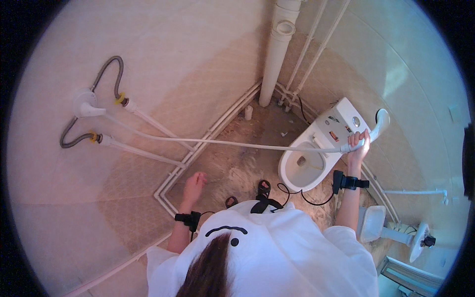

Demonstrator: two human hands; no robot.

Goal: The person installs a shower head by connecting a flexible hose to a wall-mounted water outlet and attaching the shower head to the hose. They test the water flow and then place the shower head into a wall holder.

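My right hand (358,140) is closed around the handle of a white hand shower (380,123), held up beside the toilet. The shower's head points up and to the right, past my fingers. From the handle's lower end, a white hose (232,143) stretches left across the room to a white mixer tap (88,106) on the left wall. My left hand (194,185) hangs low near the wall pipes, its fingers loosely bent and a little apart, with nothing seen in them.
Behind the hose stands a white toilet (304,167), its bowl uncovered. Pipes (217,129) run along the wall's foot, and a thick drainpipe (275,59) rises in the corner. A pedestal washbasin (373,222) is at the lower right. A black cable (316,204) dangles from my right wrist strap.
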